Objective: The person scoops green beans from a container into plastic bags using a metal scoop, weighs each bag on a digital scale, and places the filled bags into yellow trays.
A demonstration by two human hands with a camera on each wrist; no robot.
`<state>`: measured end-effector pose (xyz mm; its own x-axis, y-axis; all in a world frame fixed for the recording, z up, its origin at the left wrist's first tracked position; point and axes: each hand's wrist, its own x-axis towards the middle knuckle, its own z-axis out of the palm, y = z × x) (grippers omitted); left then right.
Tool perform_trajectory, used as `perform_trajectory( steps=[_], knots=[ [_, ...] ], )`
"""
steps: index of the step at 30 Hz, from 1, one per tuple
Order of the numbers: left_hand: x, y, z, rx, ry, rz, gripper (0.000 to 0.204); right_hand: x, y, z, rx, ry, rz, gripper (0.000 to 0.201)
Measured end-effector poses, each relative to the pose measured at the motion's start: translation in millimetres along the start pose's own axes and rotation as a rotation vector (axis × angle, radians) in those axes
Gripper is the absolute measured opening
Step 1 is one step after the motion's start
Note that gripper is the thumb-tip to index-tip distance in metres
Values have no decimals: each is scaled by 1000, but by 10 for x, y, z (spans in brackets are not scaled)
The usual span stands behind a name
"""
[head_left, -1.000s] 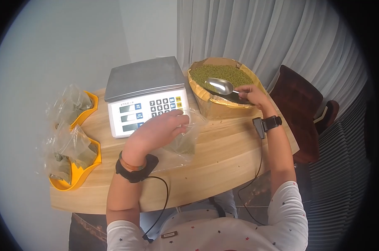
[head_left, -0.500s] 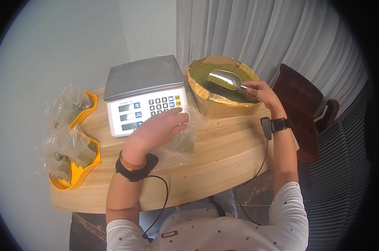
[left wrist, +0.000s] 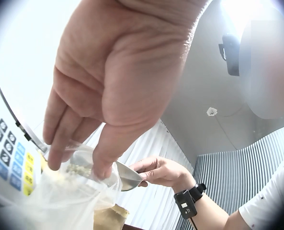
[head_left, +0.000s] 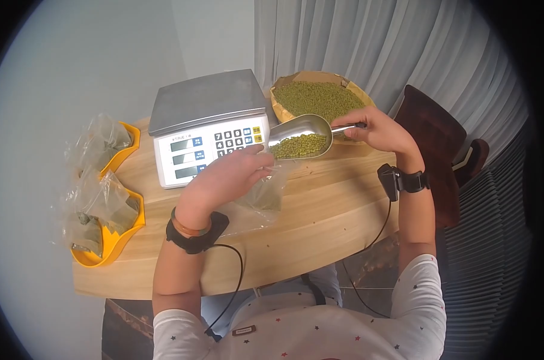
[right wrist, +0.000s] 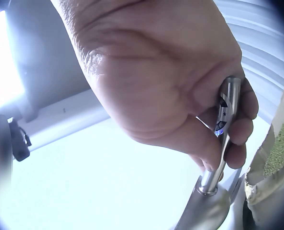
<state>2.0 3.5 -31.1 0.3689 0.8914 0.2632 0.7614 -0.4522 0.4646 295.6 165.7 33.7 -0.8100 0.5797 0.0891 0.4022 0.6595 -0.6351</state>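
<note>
My right hand point(head_left: 380, 129) grips the handle of a metal scoop point(head_left: 320, 127), which holds green beans point(head_left: 299, 146). The scoop's front edge is beside my left hand point(head_left: 230, 174), over the mouth of a clear plastic bag point(head_left: 263, 195). In the left wrist view, my left hand point(left wrist: 122, 72) pinches the rim of the bag point(left wrist: 60, 201), with the scoop point(left wrist: 127, 177) at its opening. The right wrist view shows fingers curled round the scoop handle point(right wrist: 232, 96). Behind the scoop stands a box of green beans point(head_left: 317, 99).
A scale point(head_left: 209, 105) with a grey plate stands behind my left hand. At the left are two yellow trays point(head_left: 137, 137) point(head_left: 141, 210) with filled clear bags point(head_left: 113, 207). A dark red chair point(head_left: 425, 126) is beyond the table's point(head_left: 308, 240) right edge.
The scoop has come up out of the box with beans in it and moved toward me and left, to the bag. My left hand remains at the bag's rim.
</note>
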Motion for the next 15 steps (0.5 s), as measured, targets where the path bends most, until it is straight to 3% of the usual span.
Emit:
perform_trajectory(
  steps=[2,4,8,11,13,15],
  knots=[
    [0,4,-10,-7,-9,-7,14,-12,-258,88,-95,27,-40,26],
    [-5,-14,-9,-16,-12,4,14,-63,-527,199,-458,99,-168,26],
    [-9,-32,-4,-2,5,36,16,-156,-713,302,-625,214,-250,26],
    [-12,-43,1,-34,47,67,15,-193,-721,239,-563,302,-259,26],
    [7,-18,-18,9,-68,-59,12,-206,-665,158,-569,370,-250,26],
    [25,-22,-1,4,-57,-41,12,-190,-514,55,-600,491,-241,26]
  ],
)
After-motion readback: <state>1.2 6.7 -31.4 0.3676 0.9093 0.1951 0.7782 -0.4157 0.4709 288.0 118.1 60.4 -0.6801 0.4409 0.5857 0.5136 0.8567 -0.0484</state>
